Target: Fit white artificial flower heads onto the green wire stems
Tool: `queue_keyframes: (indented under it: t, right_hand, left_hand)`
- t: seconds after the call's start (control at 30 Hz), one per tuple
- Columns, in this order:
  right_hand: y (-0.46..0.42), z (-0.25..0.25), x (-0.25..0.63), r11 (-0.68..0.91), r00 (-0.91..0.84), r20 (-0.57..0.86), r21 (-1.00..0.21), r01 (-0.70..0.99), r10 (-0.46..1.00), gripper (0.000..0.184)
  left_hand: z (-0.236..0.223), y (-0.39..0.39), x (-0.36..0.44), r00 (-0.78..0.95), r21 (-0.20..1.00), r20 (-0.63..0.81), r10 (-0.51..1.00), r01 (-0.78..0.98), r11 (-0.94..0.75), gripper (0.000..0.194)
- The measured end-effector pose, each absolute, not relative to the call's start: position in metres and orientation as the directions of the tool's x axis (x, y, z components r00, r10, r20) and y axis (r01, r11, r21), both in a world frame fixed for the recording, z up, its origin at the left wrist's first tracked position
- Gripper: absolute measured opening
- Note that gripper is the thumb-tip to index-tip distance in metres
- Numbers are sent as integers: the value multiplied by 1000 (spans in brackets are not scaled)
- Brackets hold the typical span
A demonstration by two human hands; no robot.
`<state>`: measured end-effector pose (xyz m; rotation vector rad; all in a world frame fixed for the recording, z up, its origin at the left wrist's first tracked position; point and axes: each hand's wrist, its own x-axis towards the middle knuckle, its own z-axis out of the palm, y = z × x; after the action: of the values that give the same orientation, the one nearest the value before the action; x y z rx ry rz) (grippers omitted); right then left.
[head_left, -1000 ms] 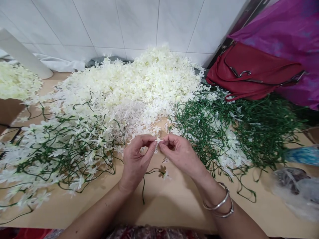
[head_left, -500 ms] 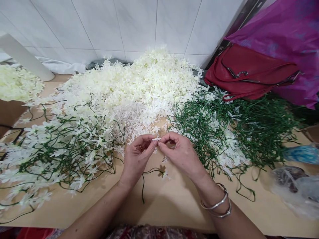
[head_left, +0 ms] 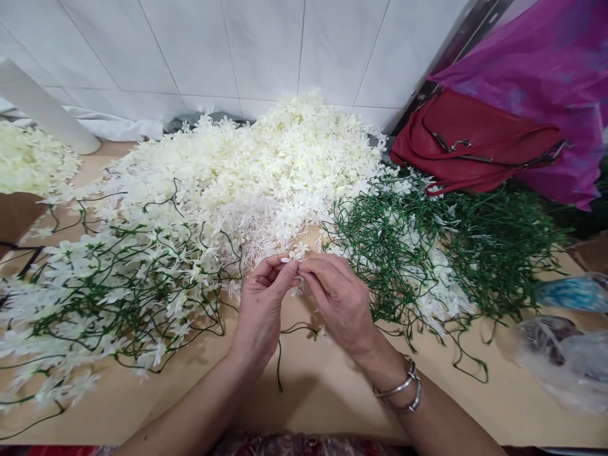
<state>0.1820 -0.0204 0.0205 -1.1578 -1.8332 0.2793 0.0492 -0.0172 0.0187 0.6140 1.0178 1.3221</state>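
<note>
My left hand [head_left: 263, 297] pinches a small white artificial flower [head_left: 291, 259] between thumb and index finger. Against it, the fingertips of my right hand [head_left: 339, 297] are closed; whether they grip the flower or a tiny piece at its centre is hidden. Below the hands, a green plastic stem [head_left: 279, 361] with a white tip lies on the table [head_left: 323, 405]. Loose white blossoms [head_left: 285, 145] are heaped behind the hands, with a patch of thin white stamens [head_left: 247, 221] at their front.
Flowers on green stems [head_left: 133, 285] spread at left. A tangle of bare green stems [head_left: 498, 247] lies at right, below a red handbag [head_left: 475, 139] and a purple bag [head_left: 536, 57]. A clear plastic bag [head_left: 560, 354] sits at the right edge. A white roll [head_left: 52, 107] leans at back left.
My right hand has turned more palm-down, its fingers now lying over the flower. The flower shows more to the left, above my left thumb. The stem on the table stays put.
</note>
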Motion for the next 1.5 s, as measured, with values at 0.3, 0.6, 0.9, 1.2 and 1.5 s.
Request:
queue_keyframes:
  t: [0.3, 0.6, 0.9, 1.2, 1.5]
  right_hand:
    - [-20, 31, 183, 354, 51, 401, -856, 376, 915, 11]
    - [-18, 22, 179, 178, 173, 219, -957, 229, 960, 13]
    - [-13, 21, 186, 121, 155, 137, -987, 104, 978, 18]
    - [-10, 23, 189, 72, 162, 75, -997, 24, 984, 21]
    - [-12, 25, 190, 64, 129, 68, -997, 33, 989, 20]
  left_hand:
    - [17, -12, 41, -95, 916, -184, 978, -379, 136, 27]
    - [14, -17, 46, -81, 957, -115, 990, -278, 88, 28]
    - [6, -15, 49, 4, 988, -27, 1000, -150, 27, 27]
    - [9, -12, 46, 19, 995, -27, 999, -98, 29, 26]
    - [6, -19, 43, 76, 986, 103, 992, 124, -112, 20]
